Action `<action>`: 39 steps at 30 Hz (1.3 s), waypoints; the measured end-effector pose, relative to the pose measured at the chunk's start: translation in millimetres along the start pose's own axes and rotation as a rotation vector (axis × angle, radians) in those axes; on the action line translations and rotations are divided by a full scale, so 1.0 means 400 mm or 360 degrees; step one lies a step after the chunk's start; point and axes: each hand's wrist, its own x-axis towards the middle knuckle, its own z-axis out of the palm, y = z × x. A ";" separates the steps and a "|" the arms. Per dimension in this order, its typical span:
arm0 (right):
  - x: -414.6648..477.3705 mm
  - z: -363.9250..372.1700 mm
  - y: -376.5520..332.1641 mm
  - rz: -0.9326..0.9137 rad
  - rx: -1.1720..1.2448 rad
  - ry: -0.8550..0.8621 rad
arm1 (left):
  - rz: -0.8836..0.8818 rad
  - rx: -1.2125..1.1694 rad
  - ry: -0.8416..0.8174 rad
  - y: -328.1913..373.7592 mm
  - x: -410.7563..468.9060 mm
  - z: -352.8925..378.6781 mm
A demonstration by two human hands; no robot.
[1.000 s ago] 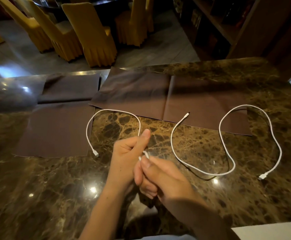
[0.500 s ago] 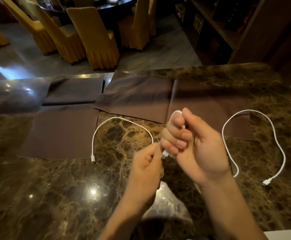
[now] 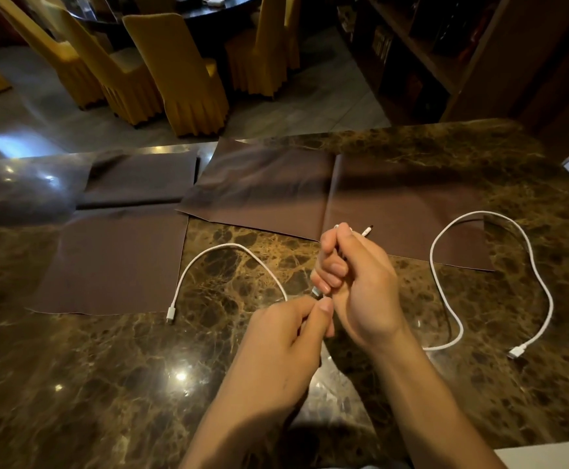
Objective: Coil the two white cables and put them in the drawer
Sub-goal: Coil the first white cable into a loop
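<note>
My right hand [image 3: 354, 286] curls round the thin white cable [image 3: 229, 247], my left hand [image 3: 286, 333] pinches it; it bends left of my fingers.

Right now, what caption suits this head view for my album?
Left hand and right hand coil one white cable over a marble table; the second cable lies loose.
</note>
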 end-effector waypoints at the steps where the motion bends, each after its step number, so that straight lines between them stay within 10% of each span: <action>1: 0.006 0.001 -0.005 0.0029 0.0082 0.0018 | 0.0000 0.0009 -0.0022 0.002 -0.001 0.002; 7: 0.040 -0.019 -0.039 0.0293 0.0840 0.0242 | -0.0022 0.0062 -0.0090 -0.003 -0.006 0.032; 17: 0.001 -0.034 0.071 -0.0121 -0.0772 -0.0018 | 0.0096 0.0188 -0.0038 -0.024 0.022 -0.043; 23: -0.058 -0.028 0.110 -0.0062 -0.1111 -0.0197 | 0.0193 0.0205 0.0071 -0.012 0.073 -0.116; 31: -0.110 0.028 0.102 0.0199 -0.0895 -0.0498 | 0.0299 0.0046 0.0174 -0.030 0.147 -0.120; 39: -0.095 0.069 -0.002 0.0277 -0.0022 -0.0719 | -0.0041 -0.0966 -0.0009 -0.035 0.103 -0.034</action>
